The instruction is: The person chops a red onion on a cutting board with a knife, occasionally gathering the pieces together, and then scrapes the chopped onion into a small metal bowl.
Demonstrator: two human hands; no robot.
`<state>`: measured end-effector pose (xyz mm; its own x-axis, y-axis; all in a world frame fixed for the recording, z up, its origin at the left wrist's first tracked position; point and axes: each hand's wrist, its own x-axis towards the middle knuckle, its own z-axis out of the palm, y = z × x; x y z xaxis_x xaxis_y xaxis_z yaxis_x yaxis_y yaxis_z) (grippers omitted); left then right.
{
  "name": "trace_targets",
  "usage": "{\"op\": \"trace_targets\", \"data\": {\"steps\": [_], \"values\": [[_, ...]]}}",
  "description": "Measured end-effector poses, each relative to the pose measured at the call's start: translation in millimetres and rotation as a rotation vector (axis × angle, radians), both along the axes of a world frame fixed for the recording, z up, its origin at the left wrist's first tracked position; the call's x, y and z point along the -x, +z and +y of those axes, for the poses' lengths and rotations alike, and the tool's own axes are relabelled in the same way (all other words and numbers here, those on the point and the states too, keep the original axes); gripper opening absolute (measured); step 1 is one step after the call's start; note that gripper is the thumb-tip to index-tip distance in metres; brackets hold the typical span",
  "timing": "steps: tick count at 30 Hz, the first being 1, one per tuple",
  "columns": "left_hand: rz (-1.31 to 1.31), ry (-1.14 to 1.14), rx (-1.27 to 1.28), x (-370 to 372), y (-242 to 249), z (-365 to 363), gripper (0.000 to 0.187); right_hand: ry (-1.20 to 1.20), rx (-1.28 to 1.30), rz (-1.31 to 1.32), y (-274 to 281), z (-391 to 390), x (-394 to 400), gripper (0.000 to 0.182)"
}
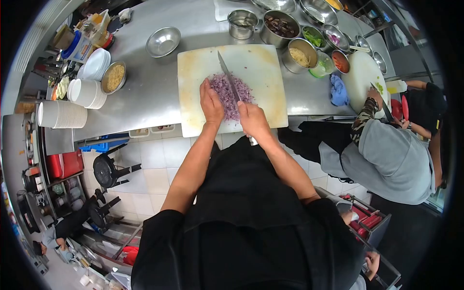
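A heap of chopped purple onion (222,92) lies on the white cutting board (265,72). My right hand (252,118) is closed round the handle of a long knife (228,75), whose blade lies over the heap and points away from me. Against the left side of the onion rests my left hand (211,102), fingers stretched out and held side by side, its palm toward the heap and nothing gripped in it.
An empty metal bowl (163,42) sits behind the board's left. Stacked white bowls (63,114) are at the left. Metal pots and bowls of food, including a pot (300,54), stand back right. A blue cloth (339,90) and a co-worker (396,159) cutting greens are at the right.
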<state>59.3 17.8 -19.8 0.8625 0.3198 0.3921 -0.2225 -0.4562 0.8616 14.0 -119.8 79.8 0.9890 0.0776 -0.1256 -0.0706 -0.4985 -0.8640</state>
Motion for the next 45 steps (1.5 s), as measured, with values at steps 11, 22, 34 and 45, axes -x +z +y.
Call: {"op": "trace_targets", "data": {"steps": [11, 22, 34, 45], "values": [[-0.08, -0.119, -0.139, 7, 10, 9, 0.048, 0.017, -0.182, 0.429, 16, -43, -25, 0.052], [-0.239, -0.693, -0.96, -14, 15, -52, 0.022, -0.201, -0.285, 0.303, 33, -91, -17, 0.049], [-0.038, -0.116, -0.148, -12, 8, 28, 0.022, -0.098, -0.174, 0.388, 11, -36, 24, 0.049], [-0.004, -0.128, -0.065, -3, -1, 16, 0.04, -0.092, 0.02, 0.161, 1, 1, 8, 0.05]]}}
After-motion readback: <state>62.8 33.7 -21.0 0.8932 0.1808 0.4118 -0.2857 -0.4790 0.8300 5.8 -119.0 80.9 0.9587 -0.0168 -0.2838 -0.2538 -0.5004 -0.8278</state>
